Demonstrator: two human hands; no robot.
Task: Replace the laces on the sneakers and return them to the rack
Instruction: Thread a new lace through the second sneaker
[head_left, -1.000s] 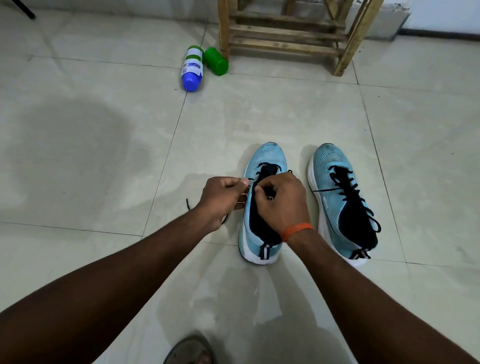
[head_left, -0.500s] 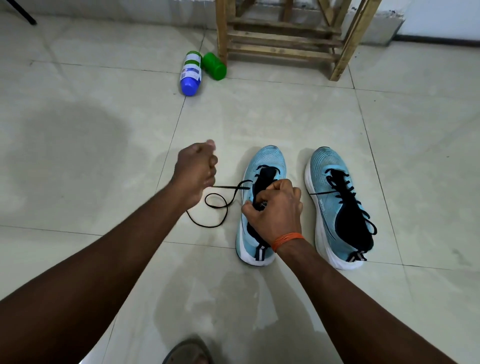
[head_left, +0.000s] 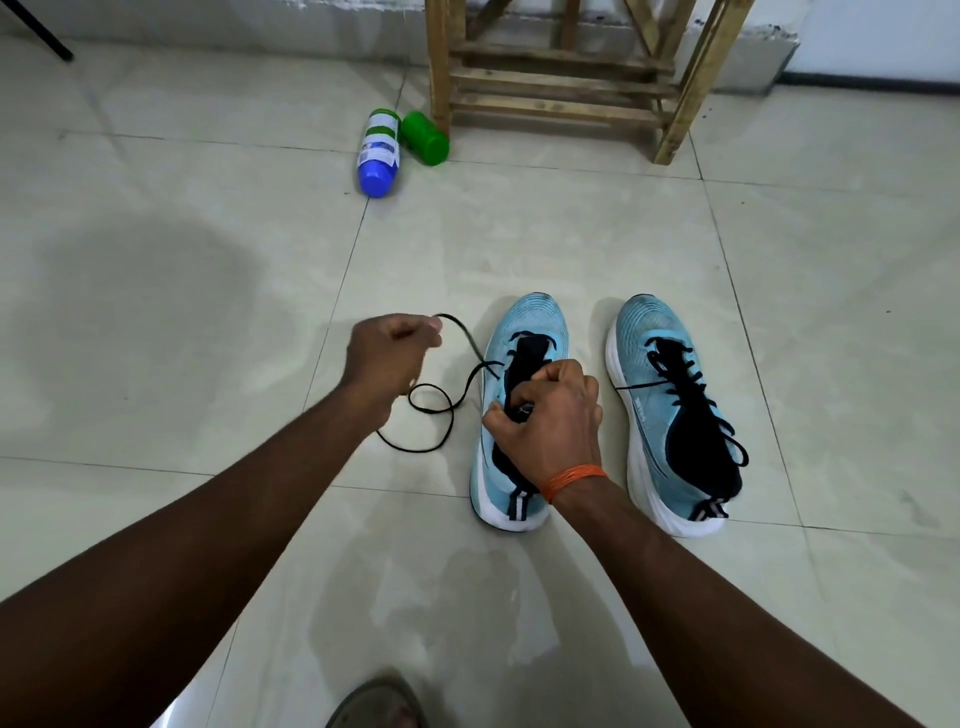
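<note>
Two light blue sneakers stand side by side on the tiled floor, toes pointing away. The left sneaker (head_left: 530, 322) is only partly laced; my right hand (head_left: 550, 415) grips its black tongue and upper. A black lace (head_left: 441, 410) runs out of that shoe's left eyelets, loops on the floor and rises to my left hand (head_left: 389, 353), which pinches it in curled fingers. The right sneaker (head_left: 670, 405) is fully laced in black and untouched. The wooden shoe rack (head_left: 561, 78) stands at the back against the wall.
A blue-capped white bottle (head_left: 378, 153) and a green container (head_left: 425, 137) lie on the floor beside the rack's left leg. A sandalled foot (head_left: 379, 706) shows at the bottom edge. A dark pole end (head_left: 41, 31) sits at the top left.
My left hand pulled the lace out leftward from the shoe, then came back a little toward it, leaving slack loops on the floor. My right hand stayed on the left sneaker.
</note>
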